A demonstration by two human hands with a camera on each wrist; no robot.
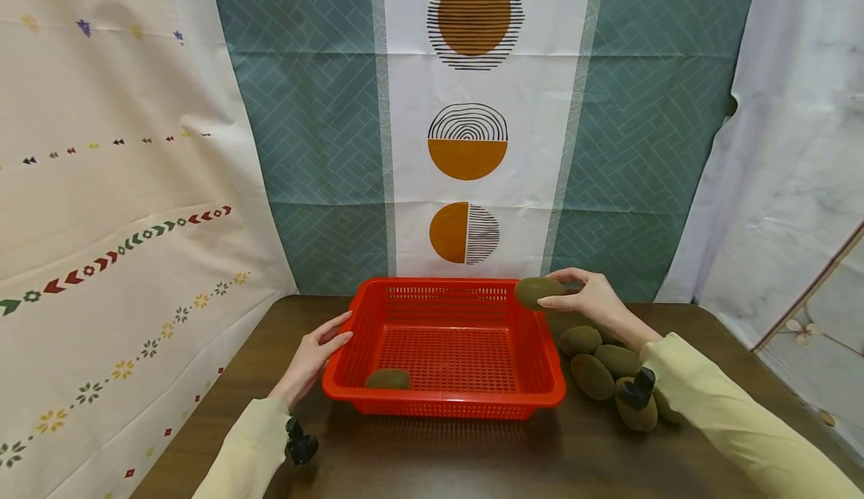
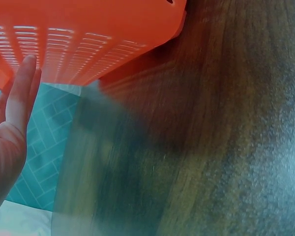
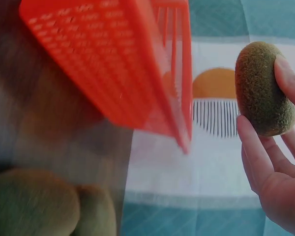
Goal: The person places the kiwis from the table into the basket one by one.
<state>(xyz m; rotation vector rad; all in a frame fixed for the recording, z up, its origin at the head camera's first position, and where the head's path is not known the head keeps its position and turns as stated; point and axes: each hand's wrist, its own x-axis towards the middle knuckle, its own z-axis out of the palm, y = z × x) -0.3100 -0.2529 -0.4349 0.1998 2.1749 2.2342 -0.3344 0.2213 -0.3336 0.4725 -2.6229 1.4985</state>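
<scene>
Two sleeves (image 1: pixel 732 416), one kiwi (image 1: pixel 536 293) (in hand (image 1: pixel 591 298))

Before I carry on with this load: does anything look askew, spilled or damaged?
Nothing stands out. The basket shows no visible break; one kiwi lies inside, the right hand holds another kiwi near the basket's right side, and the loose kiwis lie grouped on the table, none visibly split.

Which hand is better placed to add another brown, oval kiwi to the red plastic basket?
Probably the right hand: it holds a kiwi near the basket's right rim; the left hand, at the opposite rim, holds none.
</scene>
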